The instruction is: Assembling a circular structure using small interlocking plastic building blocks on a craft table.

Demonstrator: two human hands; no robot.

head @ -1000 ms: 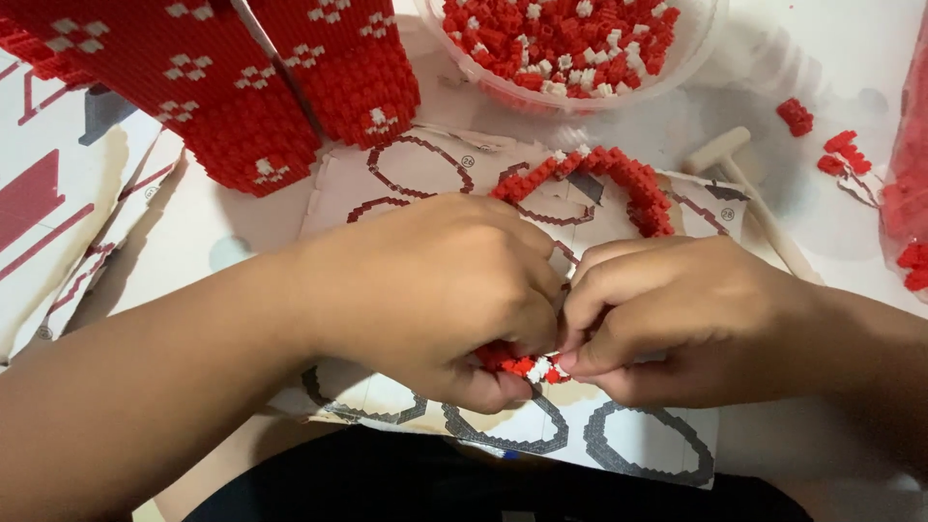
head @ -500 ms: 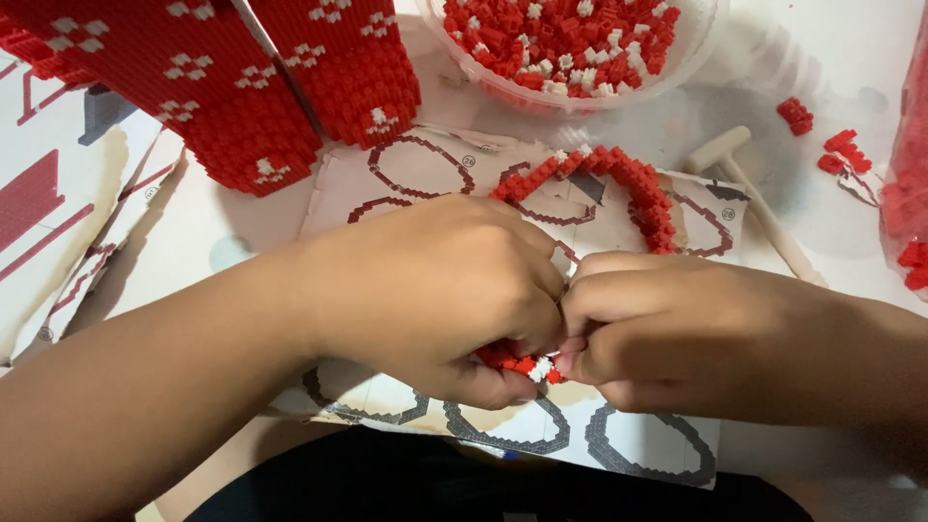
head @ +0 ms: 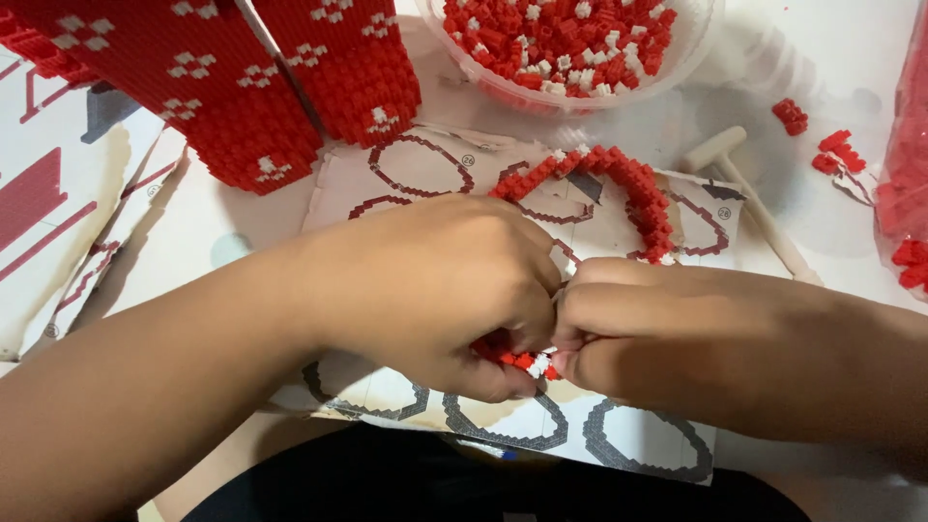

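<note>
Left hand and right hand meet knuckle to knuckle above the printed pattern sheet on the desk, both pinched shut on a small red-and-white brick cluster between their fingertips. The cluster appears light, rigid and prone to snapping apart at its joints; gripping close beside the seam seems safest. A curved red brick arc lies just beyond the hands, a small mallet beyond the right hand.

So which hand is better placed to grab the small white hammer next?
Right, probably. The hammer lies on the table's right side, just beyond the right hand. The left hand would have to cross over. Both hands now pinch the small red-and-white brick piece.
</note>
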